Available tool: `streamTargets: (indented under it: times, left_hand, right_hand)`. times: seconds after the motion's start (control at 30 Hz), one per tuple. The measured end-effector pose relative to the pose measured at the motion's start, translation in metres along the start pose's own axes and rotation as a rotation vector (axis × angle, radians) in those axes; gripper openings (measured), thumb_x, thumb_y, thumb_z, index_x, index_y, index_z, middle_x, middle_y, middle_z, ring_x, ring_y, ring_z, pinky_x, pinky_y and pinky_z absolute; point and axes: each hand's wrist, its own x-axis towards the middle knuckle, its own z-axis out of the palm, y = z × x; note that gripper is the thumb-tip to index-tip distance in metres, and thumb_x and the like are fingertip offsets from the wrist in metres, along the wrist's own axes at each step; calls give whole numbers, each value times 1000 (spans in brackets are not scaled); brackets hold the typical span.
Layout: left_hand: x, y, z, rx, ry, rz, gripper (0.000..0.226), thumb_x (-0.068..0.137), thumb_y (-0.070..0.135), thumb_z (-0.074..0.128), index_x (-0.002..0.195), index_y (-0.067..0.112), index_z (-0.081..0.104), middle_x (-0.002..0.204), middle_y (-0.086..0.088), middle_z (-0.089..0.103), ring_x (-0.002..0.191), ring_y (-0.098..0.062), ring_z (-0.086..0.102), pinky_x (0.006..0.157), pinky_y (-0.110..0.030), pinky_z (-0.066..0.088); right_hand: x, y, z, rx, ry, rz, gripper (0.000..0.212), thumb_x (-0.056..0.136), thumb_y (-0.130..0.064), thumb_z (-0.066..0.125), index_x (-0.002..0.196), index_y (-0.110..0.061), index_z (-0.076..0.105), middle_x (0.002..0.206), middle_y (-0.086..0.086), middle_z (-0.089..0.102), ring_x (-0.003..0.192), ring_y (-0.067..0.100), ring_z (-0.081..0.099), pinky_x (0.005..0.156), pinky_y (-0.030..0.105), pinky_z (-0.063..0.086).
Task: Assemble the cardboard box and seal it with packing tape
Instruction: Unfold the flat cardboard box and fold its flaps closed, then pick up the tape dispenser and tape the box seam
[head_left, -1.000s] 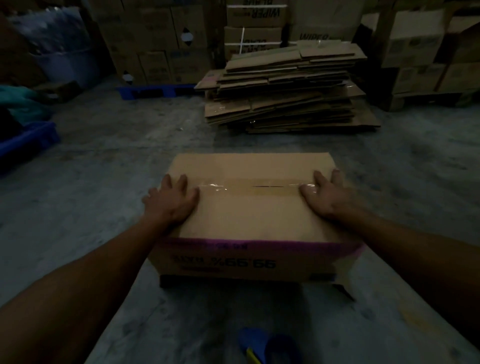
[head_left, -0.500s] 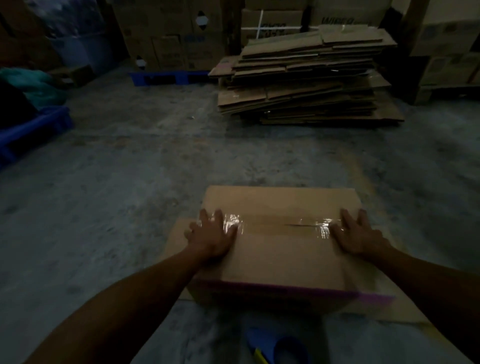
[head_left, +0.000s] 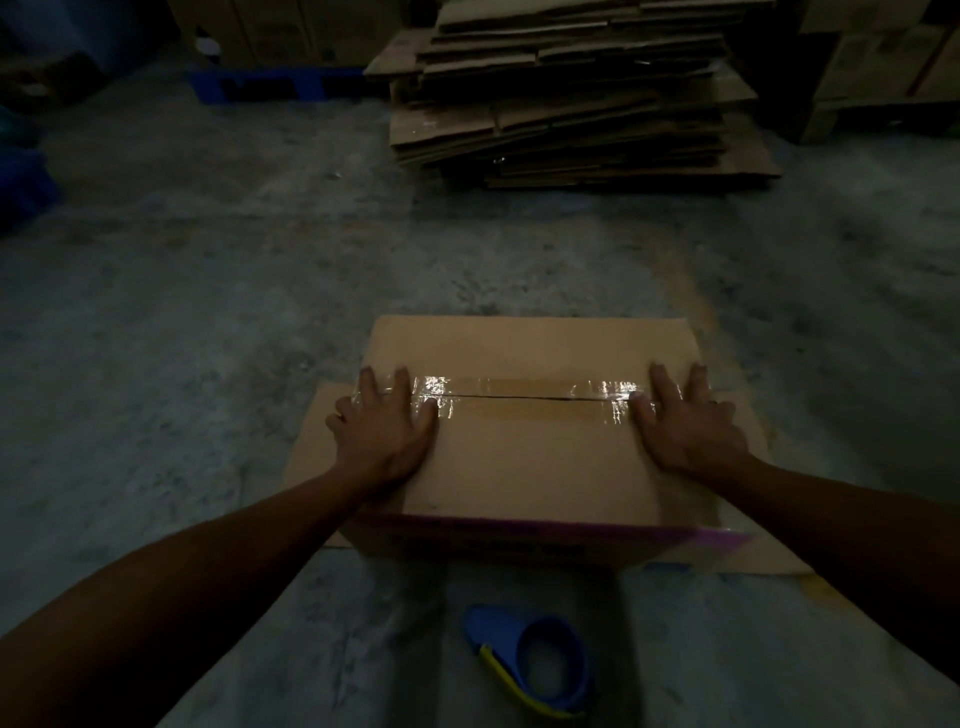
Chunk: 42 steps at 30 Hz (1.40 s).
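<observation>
Both grips are spread flat, fingers apart and clamped on nothing: the left hand (head_left: 382, 434) presses the left end of the cardboard box (head_left: 524, 462), the right hand (head_left: 688, 423) the right end. The box sits closed at the centre of the frame on a flat cardboard sheet (head_left: 748, 535) on the concrete floor (head_left: 208, 312), its long axis running left to right. A strip of clear packing tape (head_left: 524, 397) follows that axis over the dark seam between the flaps, glinting near each hand. A purple band edges the near side. Below the box a blue tape dispenser (head_left: 535, 660) lies on the floor. A stack of flattened cartons (head_left: 576, 98) fills the upper right.
</observation>
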Motion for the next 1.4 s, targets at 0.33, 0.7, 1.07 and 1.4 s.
streamTargets:
  times: [0.33,0.7,1.07,1.4]
  left_hand:
    - [-4,0,7,70,-37,299,71,91,59,13,153,25,10,163,-8,3,150,-25,-3,118,-54,-3]
    - [5,3,2,56,-61,462,67,97,54,22,154,23,8,163,-6,2,150,-20,-2,119,-45,-2]
    - [-5,-1,13,64,-107,429,68,96,56,18,154,23,5,163,-6,-1,150,-21,-4,119,-46,-3]
    - [-10,-9,18,50,-113,426,68,96,55,19,154,22,7,163,-7,1,150,-22,-3,119,-47,-3]
  right_hand:
    - [-13,-23,4,-282,29,-118,64,95,-53,13,152,-23,15,163,7,-3,146,42,-12,107,70,-7]
    - [-120,-89,54,-83,130,-1460,38,84,-25,58,118,-10,65,99,15,64,83,32,57,69,38,44]
    - [-184,-39,126,-289,-853,-839,88,94,-37,51,148,-42,-19,152,27,27,128,42,45,103,44,37]
    - [-179,-56,115,-295,-731,-737,79,92,-47,47,152,-41,-4,143,20,43,125,38,49,103,43,38]
